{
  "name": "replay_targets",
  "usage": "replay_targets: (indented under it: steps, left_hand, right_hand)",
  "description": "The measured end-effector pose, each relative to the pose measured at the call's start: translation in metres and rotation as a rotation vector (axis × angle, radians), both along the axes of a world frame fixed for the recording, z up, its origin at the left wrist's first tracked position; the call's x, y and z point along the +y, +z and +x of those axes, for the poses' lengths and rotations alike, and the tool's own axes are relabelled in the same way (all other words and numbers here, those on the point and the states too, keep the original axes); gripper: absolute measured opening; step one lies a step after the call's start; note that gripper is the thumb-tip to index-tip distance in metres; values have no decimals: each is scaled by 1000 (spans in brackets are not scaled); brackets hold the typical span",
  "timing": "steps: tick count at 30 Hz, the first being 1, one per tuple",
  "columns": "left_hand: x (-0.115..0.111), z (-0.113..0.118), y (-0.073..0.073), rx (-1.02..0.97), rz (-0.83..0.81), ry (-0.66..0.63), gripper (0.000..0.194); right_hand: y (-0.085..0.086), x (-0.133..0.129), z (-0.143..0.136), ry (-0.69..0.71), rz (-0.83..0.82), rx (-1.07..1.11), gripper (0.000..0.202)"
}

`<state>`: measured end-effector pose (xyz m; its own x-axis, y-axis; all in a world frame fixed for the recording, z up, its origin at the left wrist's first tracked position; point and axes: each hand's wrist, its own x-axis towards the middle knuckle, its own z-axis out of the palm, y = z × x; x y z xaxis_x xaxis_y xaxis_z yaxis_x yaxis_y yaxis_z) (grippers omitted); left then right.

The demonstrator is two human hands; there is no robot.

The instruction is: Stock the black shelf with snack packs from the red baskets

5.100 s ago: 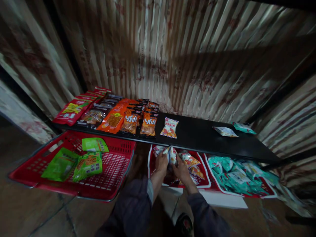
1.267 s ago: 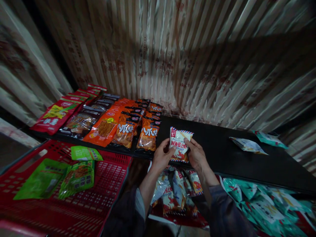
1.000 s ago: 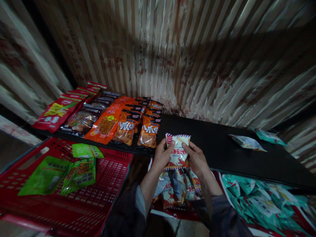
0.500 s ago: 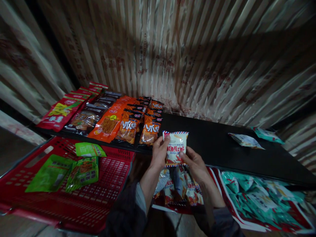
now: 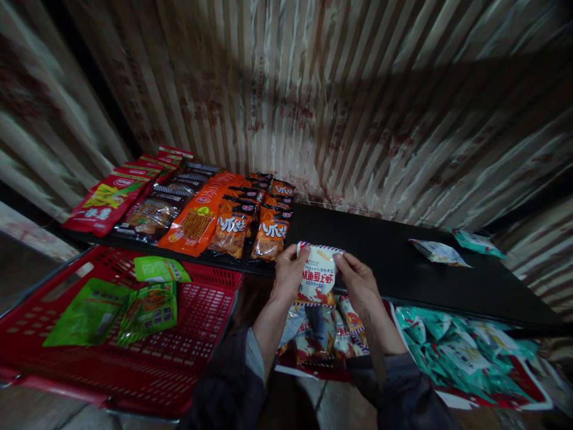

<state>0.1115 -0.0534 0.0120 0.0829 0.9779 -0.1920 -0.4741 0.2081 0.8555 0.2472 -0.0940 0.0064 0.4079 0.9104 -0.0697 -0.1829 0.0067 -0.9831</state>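
Both my hands — left hand [image 5: 289,276], right hand [image 5: 360,286] — pinch one white snack packet [image 5: 317,276] by its sides, over the black shelf's [image 5: 394,263] front edge — striped curtain [image 5: 313,101] behind.

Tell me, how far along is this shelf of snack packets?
Done: rows of red, dark and orange packets fill the black shelf's left end. In hand: the left hand and right hand grip a white packet at its front edge. Left: more white packets and teal packets lie below.

Glossy plastic packet [image 5: 317,276]; matt black shelf [image 5: 385,251]; basket [image 5: 197,352] probably plastic.
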Motion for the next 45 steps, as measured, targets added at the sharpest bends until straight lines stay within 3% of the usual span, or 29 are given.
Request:
replay_targets:
  steps: [8, 17, 20, 25, 29, 33, 45]
  left_hand:
    - [-1, -5, 0, -44, -13, -110, 33]
    - [0, -18, -9, 174, 48, -401, 28]
    - [2, -18, -14, 152, 43, -494, 23]
    - [5, -16, -21, 93, 47, -400, 13]
    - [6, -14, -21, 41, 21, -279, 8]
    - [7, -12, -20, 17, 12, -239, 6]
    - [12, -4, -24, -38, -36, -75, 9]
  right_hand:
    - [7, 13, -4, -158, -46, 140, 37]
    - [9, 46, 24, -278, 9, 101, 30]
    - [12, 53, 30, -285, 3, 88, 33]
    - [12, 47, 27, -143, -21, 93, 40]
    - [7, 31, 15, 17, -83, 76, 47]
    - [5, 20, 3, 164, -100, 108, 48]
    - [-9, 18, 5, 187, -105, 56, 58]
